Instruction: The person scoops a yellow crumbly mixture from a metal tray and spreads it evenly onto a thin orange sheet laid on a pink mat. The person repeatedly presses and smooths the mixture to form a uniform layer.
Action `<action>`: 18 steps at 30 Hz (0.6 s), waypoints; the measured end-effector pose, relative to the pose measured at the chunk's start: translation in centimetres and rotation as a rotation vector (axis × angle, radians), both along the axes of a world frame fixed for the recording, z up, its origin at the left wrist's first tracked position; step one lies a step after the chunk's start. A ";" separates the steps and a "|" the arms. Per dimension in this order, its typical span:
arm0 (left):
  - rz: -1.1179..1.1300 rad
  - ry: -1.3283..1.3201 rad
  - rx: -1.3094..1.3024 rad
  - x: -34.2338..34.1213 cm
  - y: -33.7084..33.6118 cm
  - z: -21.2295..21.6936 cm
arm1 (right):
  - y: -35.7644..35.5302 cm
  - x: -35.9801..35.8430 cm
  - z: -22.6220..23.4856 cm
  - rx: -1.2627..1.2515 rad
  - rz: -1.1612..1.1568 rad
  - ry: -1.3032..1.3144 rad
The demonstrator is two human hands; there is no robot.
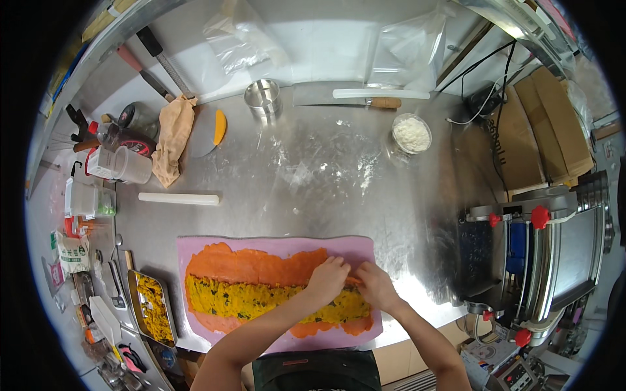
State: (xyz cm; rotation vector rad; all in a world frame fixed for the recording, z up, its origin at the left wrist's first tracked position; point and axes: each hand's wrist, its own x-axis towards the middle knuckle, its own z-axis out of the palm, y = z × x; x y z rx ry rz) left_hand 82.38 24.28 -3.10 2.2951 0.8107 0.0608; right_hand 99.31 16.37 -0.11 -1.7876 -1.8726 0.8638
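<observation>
A wavy-edged orange dough sheet [254, 260] lies on a pink mat [274, 244] at the near edge of the steel table. Along its middle runs a broad band of yellow filling [248, 298] flecked with dark green. Both hands are at the far right part of the sheet. My left hand [328, 279] has its fingers drawn together on the dough's far edge. Close beside it, my right hand [377, 285] curls its fingers at the right end of that edge. The fingertips partly hide the dough between them.
A tray of yellow filling [155, 309] stands left of the mat. Farther off are a white rolling pin [179, 199], scraper [220, 127], cloth [173, 140], metal ring [262, 98], large knife [332, 96] and flour bowl [411, 134]. A roller machine [541, 260] stands right.
</observation>
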 end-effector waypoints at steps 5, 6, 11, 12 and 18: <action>-0.058 -0.030 -0.022 -0.6 0.3 -0.2 | -0.2 -0.1 0.1 -0.025 -0.028 0.033; -0.081 -0.004 -0.024 -0.6 0.3 -0.1 | -0.3 -0.1 0.1 -0.004 -0.003 0.029; -0.091 -0.064 0.076 -2.3 -2.6 2.5 | -2.4 -0.4 0.7 0.128 0.092 -0.080; -0.085 -0.081 0.100 -2.7 -3.4 2.7 | -3.0 -0.5 0.8 0.132 0.114 -0.105; -0.034 -0.090 0.248 -3.8 -6.7 2.1 | -5.2 -0.6 1.9 0.167 0.228 -0.220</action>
